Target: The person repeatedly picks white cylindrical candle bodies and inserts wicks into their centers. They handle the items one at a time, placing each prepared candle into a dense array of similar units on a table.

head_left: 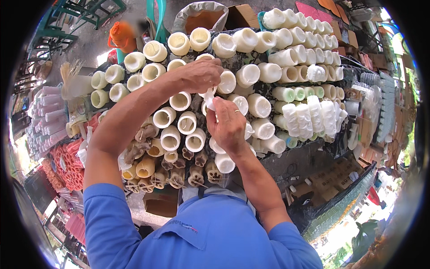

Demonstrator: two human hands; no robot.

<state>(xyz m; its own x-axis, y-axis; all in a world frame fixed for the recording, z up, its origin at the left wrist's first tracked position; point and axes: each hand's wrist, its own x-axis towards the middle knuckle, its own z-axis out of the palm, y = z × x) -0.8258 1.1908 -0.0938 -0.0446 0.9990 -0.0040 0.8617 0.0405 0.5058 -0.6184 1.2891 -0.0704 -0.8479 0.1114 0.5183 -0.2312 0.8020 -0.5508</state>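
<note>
My left hand is closed above the middle of the table, its fingers curled down and the fingertips mostly hidden. Just below it, my right hand pinches a small white waxy-looking piece between thumb and fingers. The piece reaches up toward the left fingertips; whether they grip it too is hidden. Under and around both hands stand rows of cream-coloured cylindrical moulds. Left of my hands, a hollow-topped mould stands among several like it. To the right, a mould looks filled with white material.
White ribbed pieces lie over the moulds at right. Brown paw-patterned moulds line the near edge. Beyond the table stand an orange jug and an open grey sack. Pink pieces are stacked at left.
</note>
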